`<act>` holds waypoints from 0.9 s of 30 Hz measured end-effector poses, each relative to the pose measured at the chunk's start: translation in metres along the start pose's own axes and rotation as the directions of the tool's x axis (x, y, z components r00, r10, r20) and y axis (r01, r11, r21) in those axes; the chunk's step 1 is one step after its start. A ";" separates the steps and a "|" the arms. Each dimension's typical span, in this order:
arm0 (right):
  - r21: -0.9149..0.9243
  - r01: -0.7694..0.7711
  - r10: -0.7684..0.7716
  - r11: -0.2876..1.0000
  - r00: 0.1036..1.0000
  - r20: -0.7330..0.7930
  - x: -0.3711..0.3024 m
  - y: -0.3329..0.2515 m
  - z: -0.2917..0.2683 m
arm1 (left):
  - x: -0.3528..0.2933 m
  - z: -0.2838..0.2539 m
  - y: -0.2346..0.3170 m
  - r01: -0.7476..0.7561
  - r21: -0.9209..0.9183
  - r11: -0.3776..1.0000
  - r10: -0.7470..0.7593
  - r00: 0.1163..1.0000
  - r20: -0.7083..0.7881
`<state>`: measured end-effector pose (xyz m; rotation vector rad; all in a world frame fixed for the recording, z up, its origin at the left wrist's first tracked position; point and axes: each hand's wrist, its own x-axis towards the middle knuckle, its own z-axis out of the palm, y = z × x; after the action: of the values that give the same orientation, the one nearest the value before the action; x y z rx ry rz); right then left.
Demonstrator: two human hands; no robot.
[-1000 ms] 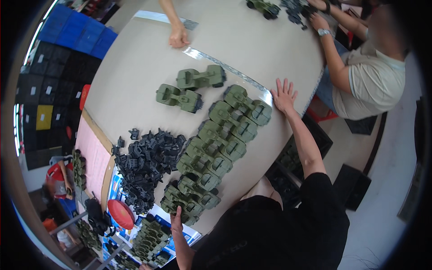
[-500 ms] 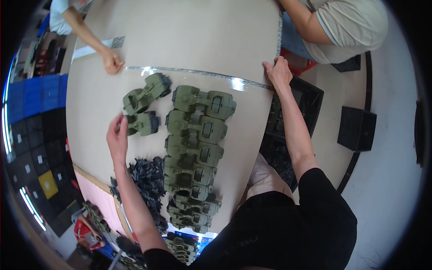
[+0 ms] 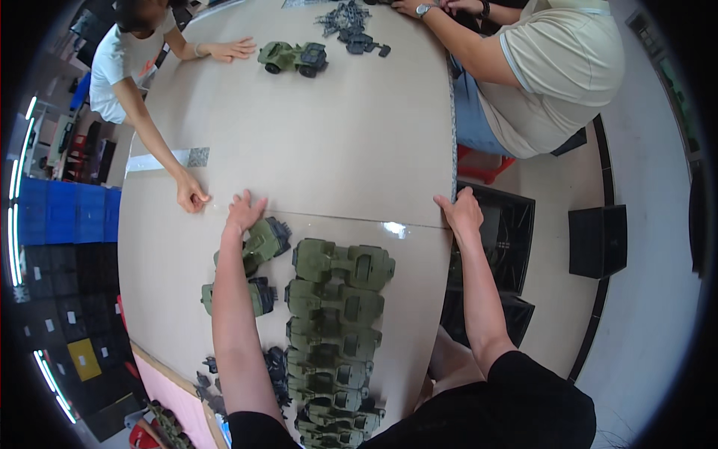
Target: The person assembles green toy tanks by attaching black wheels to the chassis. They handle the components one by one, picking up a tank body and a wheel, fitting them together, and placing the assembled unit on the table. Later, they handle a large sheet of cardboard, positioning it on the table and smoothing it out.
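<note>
My left hand (image 3: 245,212) rests with fingers spread at the seam (image 3: 329,218) across the tabletop, just beyond a tilted green toy vehicle body (image 3: 265,243) with a dark end piece. My left forearm partly covers that body and a second green toy vehicle body (image 3: 258,297). At the table's right edge, by the seam's end, my right hand (image 3: 464,213) lies with thumb and fingers apart, holding nothing visible. Between my arms runs a row of several green toy vehicle bodies (image 3: 342,263). Dark plastic parts (image 3: 277,374) are heaped beside my left forearm.
A co-worker's closed hand (image 3: 192,196) is at the seam's left end. Beyond stand a green toy vehicle (image 3: 292,57) and dark parts (image 3: 363,43). Another person in a light shirt (image 3: 557,67) sits at the far right. Black crates (image 3: 490,292) stand below the table's right edge.
The view has shifted, showing more of the far table. My left hand has moved from beside the toy vehicle bodies to the seam. My right hand stays at the right edge.
</note>
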<state>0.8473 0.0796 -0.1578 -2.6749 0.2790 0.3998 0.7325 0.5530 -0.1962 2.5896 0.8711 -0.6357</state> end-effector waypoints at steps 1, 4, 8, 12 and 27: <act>0.004 -0.001 0.001 1.000 1.000 0.011 -0.002 0.001 0.000 | -0.002 0.000 0.000 0.005 -0.035 0.999 -0.004 0.999 0.032; 0.014 -0.015 0.015 1.000 1.000 0.020 -0.005 -0.001 -0.002 | -0.010 0.002 0.003 0.017 -0.093 0.995 -0.014 0.999 0.031; 0.054 -0.013 0.015 0.998 0.999 -0.046 -0.010 -0.005 -0.002 | -0.015 -0.003 0.008 0.030 -0.212 0.977 -0.016 0.998 0.066; 0.109 -0.022 0.030 0.994 0.997 -0.071 -0.011 0.000 0.005 | -0.018 -0.004 0.008 0.047 -0.306 0.951 -0.021 0.996 0.086; 0.132 -0.002 0.015 0.991 0.995 -0.095 0.002 -0.001 0.017 | -0.013 -0.020 -0.003 0.073 -0.094 0.993 -0.085 0.988 -0.130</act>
<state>0.8454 0.0878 -0.1729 -2.5676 0.3334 0.2469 0.7272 0.5579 -0.1734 2.5515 1.0244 -0.4369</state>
